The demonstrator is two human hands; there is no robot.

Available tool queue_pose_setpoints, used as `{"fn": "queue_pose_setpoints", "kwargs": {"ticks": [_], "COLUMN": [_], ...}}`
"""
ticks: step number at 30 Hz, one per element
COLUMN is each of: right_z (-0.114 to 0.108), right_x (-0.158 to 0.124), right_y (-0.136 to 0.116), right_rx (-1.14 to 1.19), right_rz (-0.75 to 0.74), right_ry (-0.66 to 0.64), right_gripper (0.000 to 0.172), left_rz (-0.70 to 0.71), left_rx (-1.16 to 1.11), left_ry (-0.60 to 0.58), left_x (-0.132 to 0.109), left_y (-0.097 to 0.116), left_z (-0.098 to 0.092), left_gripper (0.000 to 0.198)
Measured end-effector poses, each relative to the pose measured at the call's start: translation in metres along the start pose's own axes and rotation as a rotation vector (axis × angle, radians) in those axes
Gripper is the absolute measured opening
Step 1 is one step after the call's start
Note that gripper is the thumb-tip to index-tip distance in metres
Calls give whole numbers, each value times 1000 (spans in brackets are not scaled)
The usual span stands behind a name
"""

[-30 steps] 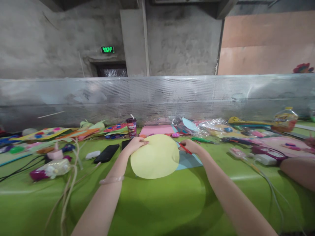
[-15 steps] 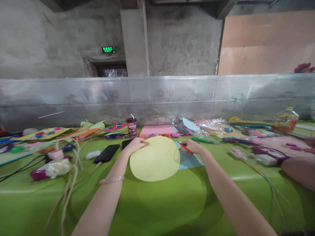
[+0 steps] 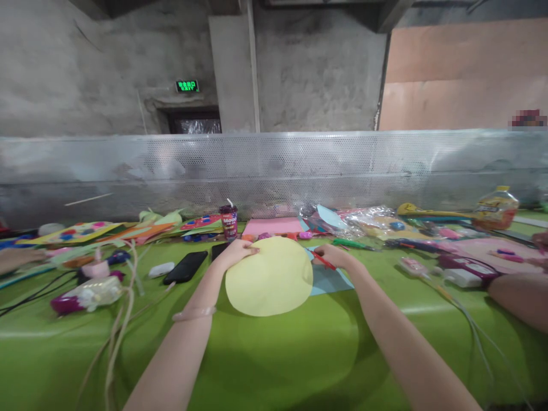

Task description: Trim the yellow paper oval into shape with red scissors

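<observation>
The left hand (image 3: 237,251) pinches the far rim of a round pale-yellow paper disc (image 3: 269,277) over the green bench (image 3: 274,354), the right hand (image 3: 336,255) curls round a thin red tool (image 3: 322,260) at its right edge; light and floppy, it seems best gripped near the rim.

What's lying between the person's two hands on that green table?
A yellow paper circle, seen in the head view. The left hand grips its upper left edge; the right hand, holding a red tool, is at its right edge.
</observation>
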State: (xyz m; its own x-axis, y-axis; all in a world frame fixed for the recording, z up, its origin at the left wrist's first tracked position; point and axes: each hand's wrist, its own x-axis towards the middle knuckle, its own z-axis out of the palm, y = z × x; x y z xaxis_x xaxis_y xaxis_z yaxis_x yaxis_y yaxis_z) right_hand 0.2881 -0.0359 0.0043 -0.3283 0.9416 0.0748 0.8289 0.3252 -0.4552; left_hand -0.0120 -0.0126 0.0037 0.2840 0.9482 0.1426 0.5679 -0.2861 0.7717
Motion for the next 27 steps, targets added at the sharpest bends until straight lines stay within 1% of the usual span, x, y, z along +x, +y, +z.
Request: {"fn": "queue_pose_setpoints", "kwargs": {"ticks": [14,18,23,27], "right_z": [2,1,-2,-3], "right_x": [2,1,-2,-6], "right_y": [4,3,-2,-7], "right_rx": [3,10,38,61], "right_rz": [-11,-5,5,11], "right_ry": [-2,18,67,55], "right_gripper": [16,17,18,15], "left_rz": [13,13,2,4], "left_rx": [-1,-17,-45,-58], "left_ry": [-9,-14,27,50], "left_x": [0,0,3,4], "left_y": [-1,0,-4,-7], "left_z": [0,0,-1,-1], "left_gripper": [39,39,39,39]}}
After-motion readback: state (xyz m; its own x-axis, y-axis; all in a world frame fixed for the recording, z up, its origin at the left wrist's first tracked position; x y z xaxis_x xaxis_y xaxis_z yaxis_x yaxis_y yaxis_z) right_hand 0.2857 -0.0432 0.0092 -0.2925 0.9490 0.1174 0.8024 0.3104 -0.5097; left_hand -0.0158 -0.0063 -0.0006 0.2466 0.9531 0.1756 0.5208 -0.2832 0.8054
